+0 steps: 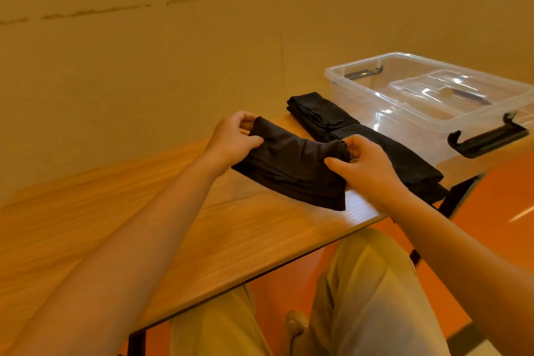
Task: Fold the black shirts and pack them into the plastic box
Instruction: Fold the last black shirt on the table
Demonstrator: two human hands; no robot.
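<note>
Wooden table (121, 211); both hands (231, 139) (367, 165) pinch folded black shirt (294, 170).

Both bare arms outstretched, left hand (231, 140) pinching, right hand (365, 166) pinching, thumbs on top

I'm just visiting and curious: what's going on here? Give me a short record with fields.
activity: folding black shirts at a wooden table
left hand: grips one end of the folded shirt
right hand: grips its other end
other shirts: dark pile beside the box
box: clear plastic, open, no shirts visible inside
lid: seems to rest in the box
</note>
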